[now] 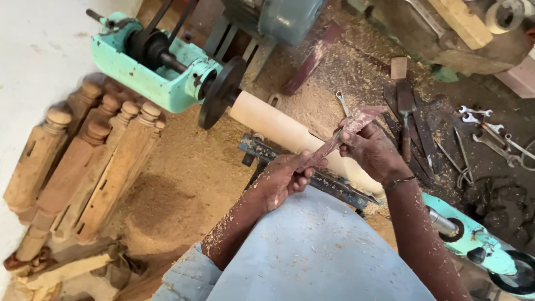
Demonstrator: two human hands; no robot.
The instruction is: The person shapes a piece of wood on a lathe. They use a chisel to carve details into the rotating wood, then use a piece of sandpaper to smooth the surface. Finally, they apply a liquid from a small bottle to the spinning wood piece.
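Observation:
A pale wooden cylinder [273, 125] is mounted on a turquoise lathe [150, 72], running from the black faceplate [222, 92] toward the tailstock [473, 239]. My left hand [285, 178] pinches the lower end of a thin reddish metal tool [340, 139] over the dark tool rest [312, 178]. My right hand [370, 147] grips the same tool higher up, near its wide upper end. The tool lies across the cylinder, which is partly hidden behind both hands. Wood chips cling to both forearms.
Several turned wooden posts [83, 167] lean at the left on a sawdust-covered floor. Chisels [405, 111] and spanners [490, 131] lie at the right behind the lathe. A grey motor [284, 19] sits at the top. Timber blocks [462, 22] lie at the upper right.

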